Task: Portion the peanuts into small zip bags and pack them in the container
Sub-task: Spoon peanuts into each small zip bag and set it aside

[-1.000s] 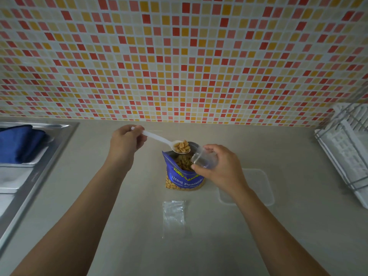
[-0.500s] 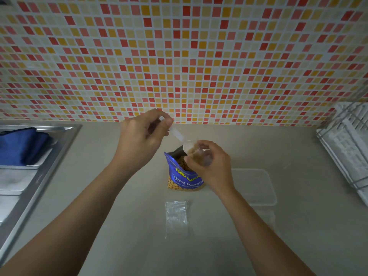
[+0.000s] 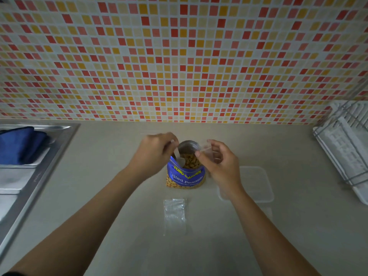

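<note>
Between the two hands stands a blue foil salted-peanut pouch [image 3: 186, 176], open on the beige counter [image 3: 139, 246], with peanuts [image 3: 190, 163] visible in its mouth. Grip state: the left hand [image 3: 153, 154] has its fingers curled round the handle of a white plastic spoon [image 3: 180, 160], whose bowl end is down inside the pouch, just right of that grip. The right hand [image 3: 219, 166] pinches a small clear zip bag [image 3: 211, 154] by its rim, thumb against fingers, off the counter and just right of the pouch mouth. Can't tell if that bag has any peanuts in it: clear film, blurred.

Progress, my read: early. Below both grips, nearer the person, a second small clear zip bag [image 3: 174, 214] lies flat and looks empty. Right of the right wrist sits a clear rectangular plastic container [image 3: 256, 184]; no filled bags visible in it. Left to do: fill and seal the held bag, repeat for the flat one, pack both.
</note>
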### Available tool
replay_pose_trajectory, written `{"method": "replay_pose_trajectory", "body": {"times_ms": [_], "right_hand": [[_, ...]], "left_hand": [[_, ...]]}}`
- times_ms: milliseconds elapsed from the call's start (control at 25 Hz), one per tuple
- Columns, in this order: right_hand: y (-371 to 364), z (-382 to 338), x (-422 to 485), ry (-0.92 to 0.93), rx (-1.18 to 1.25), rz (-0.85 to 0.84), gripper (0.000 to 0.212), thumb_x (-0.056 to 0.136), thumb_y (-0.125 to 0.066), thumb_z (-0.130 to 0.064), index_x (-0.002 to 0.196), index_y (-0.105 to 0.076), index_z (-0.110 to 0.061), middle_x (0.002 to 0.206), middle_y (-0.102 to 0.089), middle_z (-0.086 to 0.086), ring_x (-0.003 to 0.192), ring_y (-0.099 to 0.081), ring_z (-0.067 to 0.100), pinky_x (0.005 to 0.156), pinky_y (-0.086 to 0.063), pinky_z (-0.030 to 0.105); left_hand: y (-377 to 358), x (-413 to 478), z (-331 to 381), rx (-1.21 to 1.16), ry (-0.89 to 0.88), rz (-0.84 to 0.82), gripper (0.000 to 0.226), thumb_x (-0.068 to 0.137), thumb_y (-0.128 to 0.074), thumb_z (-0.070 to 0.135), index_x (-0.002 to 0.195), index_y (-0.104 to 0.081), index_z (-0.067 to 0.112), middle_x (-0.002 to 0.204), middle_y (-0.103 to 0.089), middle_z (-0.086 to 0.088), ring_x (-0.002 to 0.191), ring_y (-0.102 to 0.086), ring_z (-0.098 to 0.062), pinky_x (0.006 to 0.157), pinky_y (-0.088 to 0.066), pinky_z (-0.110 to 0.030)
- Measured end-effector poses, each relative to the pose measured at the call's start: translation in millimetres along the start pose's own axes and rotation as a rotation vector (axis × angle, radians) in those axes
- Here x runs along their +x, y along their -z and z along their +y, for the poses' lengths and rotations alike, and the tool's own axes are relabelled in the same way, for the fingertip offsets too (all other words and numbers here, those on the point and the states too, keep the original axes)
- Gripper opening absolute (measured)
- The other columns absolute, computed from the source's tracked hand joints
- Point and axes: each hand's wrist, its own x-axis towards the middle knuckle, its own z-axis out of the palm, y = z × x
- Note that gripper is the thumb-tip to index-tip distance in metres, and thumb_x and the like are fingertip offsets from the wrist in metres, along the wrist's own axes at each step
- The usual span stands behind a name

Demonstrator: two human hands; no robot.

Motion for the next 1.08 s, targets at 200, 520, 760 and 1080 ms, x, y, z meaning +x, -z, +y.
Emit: {"method": "replay_pose_trajectory", "body": {"times_ms": [200,520,760,1080], "right_hand": [[4,12,0,-0.050,-0.025,-0.046,0.037,0.068,-0.079,-0.036,0.100,-0.061,-0.032,0.089,-0.069,-0.007,0.089,-0.065,0.010,0.082,-0.053,0.030],[11,11,1,-0.125,0.111,-0.068,0.033,0.072,-0.077,-0.027,0.100,-0.060,-0.030,0.092,-0.069,-0.008,0.092,-0.066,0.009,0.082,-0.052,0.026],[16,0,2,0.034,-0.224,-0.062,0.047,0.067,-0.081,-0.033,0.109,-0.062,-0.025,0.101,-0.065,-0.011,0.089,-0.061,0.003,0.071,-0.047,0.010],[5,-10,8,0.173,-0.554,-0.080,0.055,0.065,-0.080,-0.036,0.113,-0.064,-0.016,0.106,-0.069,0.001,0.090,-0.062,0.014,0.078,-0.045,0.021]], "left_hand": [[-32,1,-16,-0.243,0.502,0.027,0.019,0.089,-0.052,0.012,0.083,-0.068,0.005,0.070,-0.070,-0.014,0.067,-0.064,-0.027,0.070,-0.054,-0.034],[-33,6,-22,-0.656,0.893,0.108,0.019,0.091,-0.052,0.014,0.090,-0.067,0.003,0.065,-0.062,-0.007,0.066,-0.057,-0.017,0.072,-0.054,-0.031],[-24,1,-40,-0.688,0.916,0.252,0.016,0.092,-0.049,0.017,0.092,-0.062,0.007,0.071,-0.060,-0.005,0.069,-0.055,-0.016,0.073,-0.050,-0.030],[-5,14,-46,-0.839,0.959,0.392,0.019,0.092,-0.048,0.014,0.098,-0.062,0.002,0.069,-0.055,-0.005,0.065,-0.052,-0.014,0.064,-0.046,-0.022]]}}
